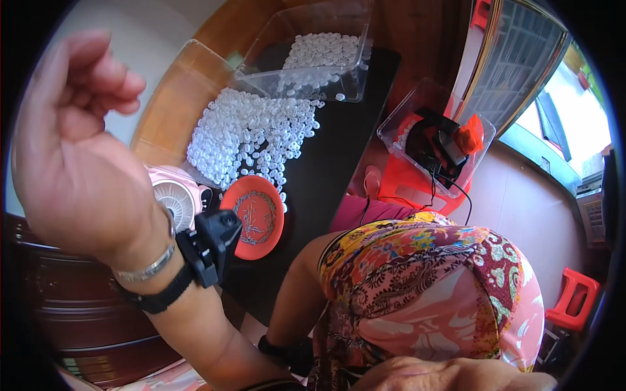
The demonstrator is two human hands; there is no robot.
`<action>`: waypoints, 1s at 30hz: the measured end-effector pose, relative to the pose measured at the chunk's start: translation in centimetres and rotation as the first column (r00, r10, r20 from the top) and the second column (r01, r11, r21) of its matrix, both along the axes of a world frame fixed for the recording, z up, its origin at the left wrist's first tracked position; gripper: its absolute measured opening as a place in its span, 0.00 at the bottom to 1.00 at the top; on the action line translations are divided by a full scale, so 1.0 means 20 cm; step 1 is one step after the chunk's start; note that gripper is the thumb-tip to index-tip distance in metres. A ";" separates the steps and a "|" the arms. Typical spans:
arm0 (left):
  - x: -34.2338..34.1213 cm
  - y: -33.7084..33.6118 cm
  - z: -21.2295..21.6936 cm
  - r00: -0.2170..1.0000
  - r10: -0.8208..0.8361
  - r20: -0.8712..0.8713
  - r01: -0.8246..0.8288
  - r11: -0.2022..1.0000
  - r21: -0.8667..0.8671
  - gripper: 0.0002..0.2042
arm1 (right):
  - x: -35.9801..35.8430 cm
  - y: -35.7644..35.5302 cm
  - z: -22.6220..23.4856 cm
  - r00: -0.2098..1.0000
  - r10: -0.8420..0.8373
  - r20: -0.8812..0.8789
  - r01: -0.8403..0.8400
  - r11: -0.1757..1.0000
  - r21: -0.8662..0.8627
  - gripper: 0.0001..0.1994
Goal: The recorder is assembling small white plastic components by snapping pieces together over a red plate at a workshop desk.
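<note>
My left hand (85,143) is raised at the left, its palm bare and its fingers loosely curled, with nothing in it. On that wrist are a metal bracelet (150,266) and a black strapped device (212,244). Beyond the wrist, an orange-red dish (270,241) holds small thin metal pieces (251,215). A large heap of small white oval pieces with holes (228,130) spreads over the dark tabletop (339,143). Behind it stands a clear plastic bin (355,85) with more white pieces inside. My right hand cannot be made out.
A pink fan (173,195) stands beside the dish. At right, another clear bin (482,156) with black items, cords and an orange-red packet (469,135) rests on a red stool (394,182). Another red stool (574,300) stands farther right. Patterned cloth (417,274) covers my lap.
</note>
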State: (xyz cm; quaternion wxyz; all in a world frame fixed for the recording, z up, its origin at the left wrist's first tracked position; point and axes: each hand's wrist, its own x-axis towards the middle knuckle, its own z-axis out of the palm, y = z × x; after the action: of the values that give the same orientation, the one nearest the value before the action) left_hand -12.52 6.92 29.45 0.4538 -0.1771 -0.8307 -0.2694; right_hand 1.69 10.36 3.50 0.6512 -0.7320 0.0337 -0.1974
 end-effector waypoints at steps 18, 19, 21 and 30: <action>-0.03 0.39 -0.19 0.971 0.231 -0.065 -0.236 0.968 -0.086 0.15 | 0.06 0.02 -0.03 0.997 0.083 -0.001 -0.083 0.997 -0.003 0.15; -0.03 0.38 -0.19 0.971 0.230 -0.066 -0.235 0.969 -0.074 0.15 | 0.07 0.02 -0.03 0.996 0.091 -0.004 -0.091 0.996 -0.001 0.15; -0.02 0.40 -0.22 0.975 0.214 -0.061 -0.217 0.974 -0.055 0.15 | 0.05 0.02 -0.04 0.996 0.090 -0.002 -0.090 0.996 -0.002 0.15; -0.03 0.27 -0.20 0.983 0.175 -0.050 -0.174 0.985 0.019 0.15 | 0.04 0.02 -0.05 0.992 0.123 -0.002 -0.123 0.992 -0.018 0.15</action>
State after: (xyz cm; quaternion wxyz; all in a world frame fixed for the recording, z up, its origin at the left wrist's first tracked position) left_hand -13.18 12.34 25.47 0.4984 -0.1073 -0.8289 -0.2301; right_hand 2.57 10.78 2.58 0.6555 -0.7386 -0.0128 -0.1567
